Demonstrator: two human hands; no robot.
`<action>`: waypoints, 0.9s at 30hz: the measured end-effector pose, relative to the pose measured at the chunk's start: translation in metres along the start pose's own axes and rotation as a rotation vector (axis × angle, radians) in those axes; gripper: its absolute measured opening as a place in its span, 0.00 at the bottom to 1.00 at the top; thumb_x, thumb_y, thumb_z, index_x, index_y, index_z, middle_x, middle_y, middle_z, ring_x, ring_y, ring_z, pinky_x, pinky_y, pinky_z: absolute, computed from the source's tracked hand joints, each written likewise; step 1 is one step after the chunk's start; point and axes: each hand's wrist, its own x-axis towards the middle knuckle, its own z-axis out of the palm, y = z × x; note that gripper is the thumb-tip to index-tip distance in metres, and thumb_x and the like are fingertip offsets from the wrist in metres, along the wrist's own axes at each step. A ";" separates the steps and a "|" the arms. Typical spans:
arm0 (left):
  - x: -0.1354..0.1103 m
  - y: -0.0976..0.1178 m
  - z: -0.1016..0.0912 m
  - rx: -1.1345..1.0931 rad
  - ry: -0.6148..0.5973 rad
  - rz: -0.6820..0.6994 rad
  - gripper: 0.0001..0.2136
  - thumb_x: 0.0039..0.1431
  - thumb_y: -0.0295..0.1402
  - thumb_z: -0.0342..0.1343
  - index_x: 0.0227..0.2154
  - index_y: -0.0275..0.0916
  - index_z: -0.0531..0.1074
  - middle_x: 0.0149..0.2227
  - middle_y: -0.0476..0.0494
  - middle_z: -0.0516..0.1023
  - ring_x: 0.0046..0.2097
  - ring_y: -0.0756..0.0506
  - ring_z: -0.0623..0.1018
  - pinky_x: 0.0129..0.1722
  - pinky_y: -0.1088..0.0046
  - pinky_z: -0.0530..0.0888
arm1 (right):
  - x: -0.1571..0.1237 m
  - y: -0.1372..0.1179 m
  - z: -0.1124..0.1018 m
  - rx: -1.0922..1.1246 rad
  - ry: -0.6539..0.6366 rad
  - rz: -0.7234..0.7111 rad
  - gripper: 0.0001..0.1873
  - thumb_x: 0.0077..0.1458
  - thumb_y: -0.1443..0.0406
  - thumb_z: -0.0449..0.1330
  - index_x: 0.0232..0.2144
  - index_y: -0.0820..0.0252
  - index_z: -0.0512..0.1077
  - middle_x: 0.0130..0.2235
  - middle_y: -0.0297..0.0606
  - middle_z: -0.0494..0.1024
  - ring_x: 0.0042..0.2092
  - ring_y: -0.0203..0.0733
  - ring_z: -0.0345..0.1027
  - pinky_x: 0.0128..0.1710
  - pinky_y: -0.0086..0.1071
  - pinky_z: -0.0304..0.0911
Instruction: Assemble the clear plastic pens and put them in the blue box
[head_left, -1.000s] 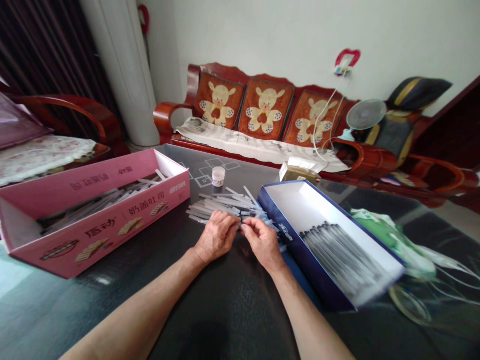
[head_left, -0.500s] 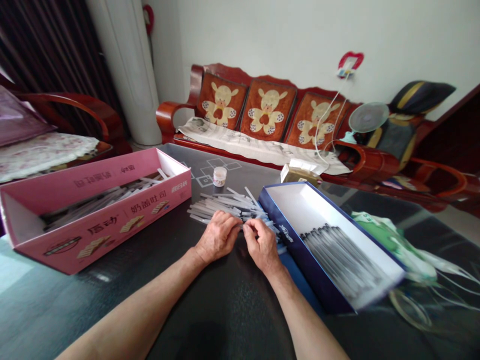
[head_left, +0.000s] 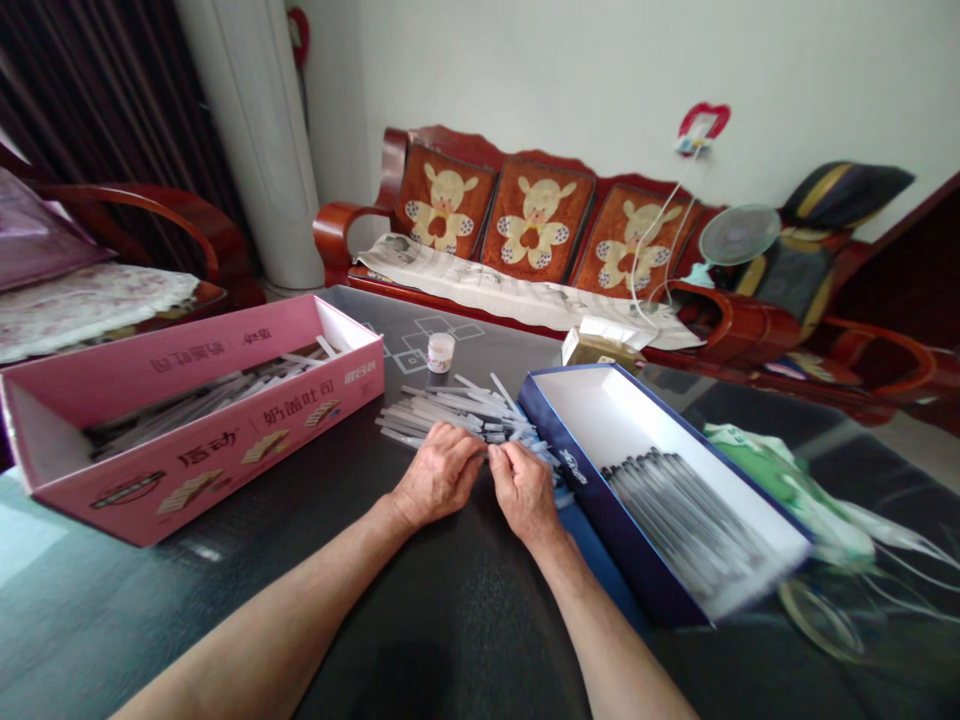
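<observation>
Plastic tubes (head_left: pixel 450 412) lie loose between two cartons, a person's hands working at the pile's near edge.

The left hand (head_left: pixel 439 473) curls palm-down against the right hand (head_left: pixel 525 490), whose fingers pinch inward; whether either grips a tube cannot be told. The pink printed carton (head_left: pixel 225 460) and the blue-edged white box (head_left: pixel 611 520), holding grey sticks (head_left: pixel 675 520), flank the pile on the dark table (head_left: pixel 480 620), apparently placed so both stay within easy reach.

Your table (head_left: pixel 442 610), spread out before you
Loose tubes (head_left: pixel 450 412) lie between the left box (head_left: pixel 202 470) and the right box (head_left: pixel 622 530), with a small jar (head_left: pixel 441 352) behind them and a wooden sofa (head_left: pixel 536 225) beyond the table.
</observation>
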 end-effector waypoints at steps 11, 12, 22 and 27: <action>0.001 0.002 -0.002 0.002 -0.005 0.020 0.08 0.62 0.28 0.46 0.39 0.37 0.69 0.35 0.42 0.74 0.36 0.45 0.70 0.43 0.64 0.67 | -0.001 -0.001 -0.003 -0.012 -0.024 -0.023 0.15 0.63 0.63 0.47 0.25 0.58 0.66 0.27 0.37 0.71 0.31 0.40 0.66 0.34 0.31 0.58; 0.001 0.003 -0.002 0.000 -0.012 0.020 0.08 0.62 0.28 0.46 0.39 0.37 0.69 0.35 0.42 0.74 0.37 0.45 0.70 0.43 0.64 0.67 | 0.000 -0.001 -0.003 -0.035 -0.021 -0.020 0.17 0.63 0.62 0.47 0.23 0.58 0.65 0.25 0.37 0.71 0.30 0.39 0.65 0.33 0.32 0.58; 0.002 0.002 -0.003 0.037 -0.027 0.031 0.07 0.63 0.29 0.46 0.38 0.37 0.70 0.35 0.42 0.75 0.37 0.46 0.71 0.44 0.63 0.67 | 0.001 -0.005 -0.002 -0.051 -0.016 -0.005 0.21 0.63 0.59 0.47 0.21 0.58 0.67 0.23 0.37 0.73 0.27 0.38 0.66 0.30 0.30 0.57; 0.003 0.005 -0.006 0.082 0.216 -0.071 0.08 0.61 0.33 0.52 0.40 0.38 0.71 0.42 0.39 0.75 0.45 0.43 0.73 0.47 0.64 0.68 | 0.003 0.002 -0.001 0.152 0.156 0.291 0.24 0.61 0.52 0.49 0.22 0.59 0.70 0.22 0.39 0.75 0.25 0.40 0.70 0.27 0.30 0.61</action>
